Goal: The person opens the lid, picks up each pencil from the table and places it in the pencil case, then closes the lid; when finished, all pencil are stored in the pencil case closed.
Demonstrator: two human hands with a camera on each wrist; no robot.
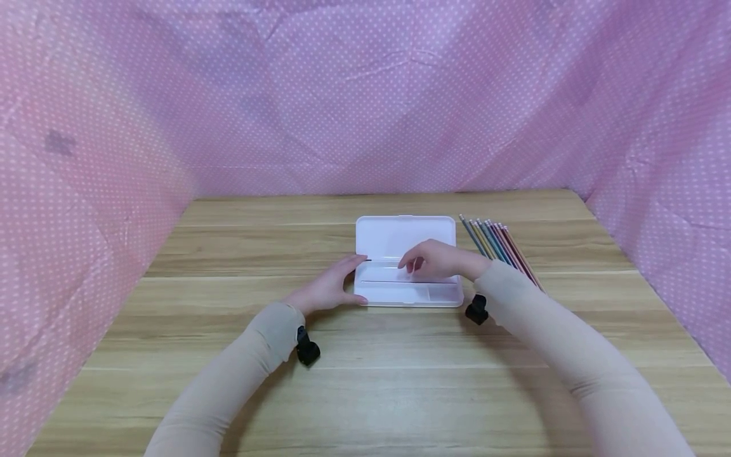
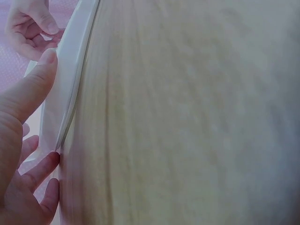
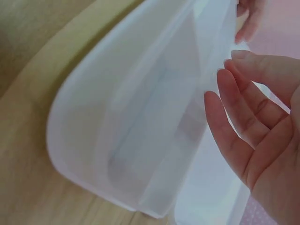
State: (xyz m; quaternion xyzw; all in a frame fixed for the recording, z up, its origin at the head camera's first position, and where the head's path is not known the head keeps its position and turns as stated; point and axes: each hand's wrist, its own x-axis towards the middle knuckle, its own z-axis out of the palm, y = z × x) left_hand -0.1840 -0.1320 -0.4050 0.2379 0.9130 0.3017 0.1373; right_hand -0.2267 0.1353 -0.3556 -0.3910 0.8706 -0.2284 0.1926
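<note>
A white pencil case point(image 1: 394, 294) stands open on the table, its lid point(image 1: 394, 235) folded to the back. Inside, it is divided into long compartments, with a small section at the front right. My left hand point(image 1: 325, 289) holds the case's left end, thumb at the front edge and fingers at the back corner. Over the right half of the case hovers my right hand point(image 1: 436, 259). Its fingers point(image 3: 229, 124) are loosely bent and nothing shows between them and the thumb in the right wrist view.
Several coloured pencils point(image 1: 498, 244) lie side by side at a slant to the right of the case, partly hidden by the right forearm. The wooden table point(image 1: 274, 241) ends at the back against a pink dotted cloth point(image 1: 320, 120), which also hangs at both sides.
</note>
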